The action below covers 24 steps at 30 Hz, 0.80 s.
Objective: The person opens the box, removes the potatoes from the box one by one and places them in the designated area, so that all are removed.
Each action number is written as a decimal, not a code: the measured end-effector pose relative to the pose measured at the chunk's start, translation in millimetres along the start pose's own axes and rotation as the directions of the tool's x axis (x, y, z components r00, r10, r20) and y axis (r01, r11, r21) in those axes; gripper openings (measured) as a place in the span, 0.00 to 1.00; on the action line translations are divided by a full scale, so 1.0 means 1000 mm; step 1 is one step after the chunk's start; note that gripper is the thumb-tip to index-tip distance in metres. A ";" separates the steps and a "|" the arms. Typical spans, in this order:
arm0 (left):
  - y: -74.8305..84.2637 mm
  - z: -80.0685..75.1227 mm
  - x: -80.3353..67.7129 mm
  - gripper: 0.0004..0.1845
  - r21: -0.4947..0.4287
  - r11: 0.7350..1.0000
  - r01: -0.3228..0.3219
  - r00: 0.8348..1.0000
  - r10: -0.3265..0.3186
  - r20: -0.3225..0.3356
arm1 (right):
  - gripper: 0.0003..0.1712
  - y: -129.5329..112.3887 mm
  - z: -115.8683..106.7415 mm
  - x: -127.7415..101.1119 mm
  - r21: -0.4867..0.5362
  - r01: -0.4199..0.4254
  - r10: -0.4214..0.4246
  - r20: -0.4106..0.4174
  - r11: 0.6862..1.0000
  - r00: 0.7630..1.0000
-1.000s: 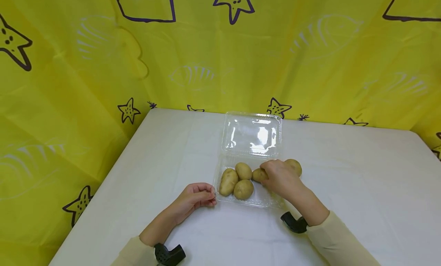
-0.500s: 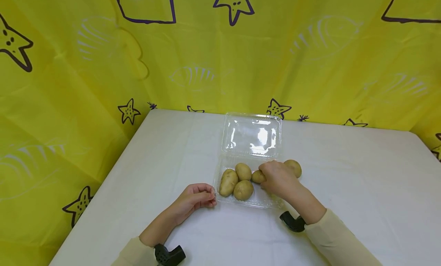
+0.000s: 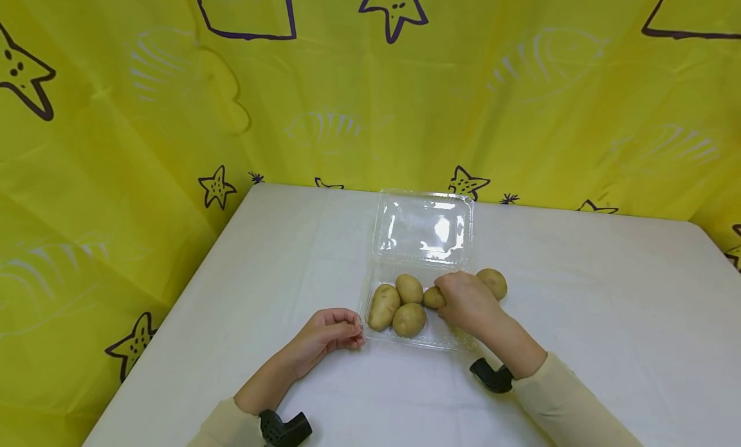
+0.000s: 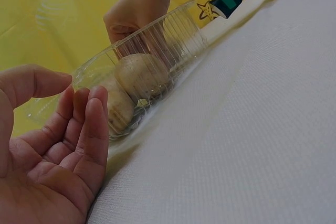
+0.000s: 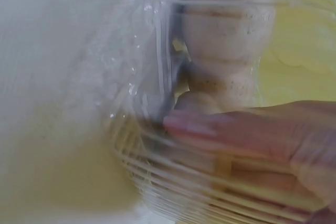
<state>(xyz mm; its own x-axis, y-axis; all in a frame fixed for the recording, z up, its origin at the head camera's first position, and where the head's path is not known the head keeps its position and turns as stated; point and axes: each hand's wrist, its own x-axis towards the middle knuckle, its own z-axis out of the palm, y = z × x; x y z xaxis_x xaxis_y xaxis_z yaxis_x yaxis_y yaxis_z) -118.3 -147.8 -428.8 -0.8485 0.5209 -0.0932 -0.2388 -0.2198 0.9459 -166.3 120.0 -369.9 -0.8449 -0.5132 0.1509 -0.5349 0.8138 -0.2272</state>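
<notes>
An open clear plastic clamshell lies on the white table, its lid [image 3: 422, 228] folded back and its tray [image 3: 446, 339] in front. Three potatoes [image 3: 384, 305] [image 3: 409, 287] [image 3: 409, 319] lie in the tray's left half. My right hand [image 3: 466, 302] is inside the tray and grips a fourth potato [image 3: 431, 297] beside them. Another potato [image 3: 494, 282] lies just past the tray's right edge. My left hand [image 3: 331, 331] rests on the table at the tray's left corner, fingers [image 4: 89, 124] loosely curled, tips against the ribbed wall [image 4: 163, 45]. The right wrist view is blurred, with one finger [image 5: 236, 129] seen through the plastic.
The table [image 3: 579, 292] is covered in white cloth, with bare surface to the left, right and front of the tray. A yellow curtain [image 3: 173, 112] with star prints hangs close behind and along the left side. The table's left edge [image 3: 173, 299] runs diagonally.
My right hand has shifted slightly left with its potato, closer to the three in the tray. The left hand has stayed where it was.
</notes>
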 end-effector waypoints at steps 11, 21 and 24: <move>0.001 0.001 0.000 0.02 0.000 1.000 0.005 1.000 -0.005 -0.006 | 0.20 0.000 0.000 0.000 0.010 0.001 -0.001 -0.005 1.000 1.000; 0.003 0.002 0.000 0.02 0.001 1.000 0.009 1.000 -0.009 -0.008 | 0.20 0.000 -0.001 -0.001 0.009 -0.003 0.003 0.000 1.000 1.000; 0.003 0.002 0.000 0.02 0.003 1.000 0.010 1.000 -0.010 -0.009 | 0.20 0.000 -0.001 -0.001 0.014 -0.004 0.004 0.001 1.000 1.000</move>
<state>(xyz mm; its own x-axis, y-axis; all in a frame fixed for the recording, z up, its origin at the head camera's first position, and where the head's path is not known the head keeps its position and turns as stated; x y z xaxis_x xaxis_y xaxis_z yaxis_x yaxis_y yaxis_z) -118.0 -146.6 -425.7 -0.8504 0.5155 -0.1050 -0.2455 -0.2123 0.9459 -165.5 120.6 -368.7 -0.8472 -0.5102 0.1485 -0.5313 0.8120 -0.2416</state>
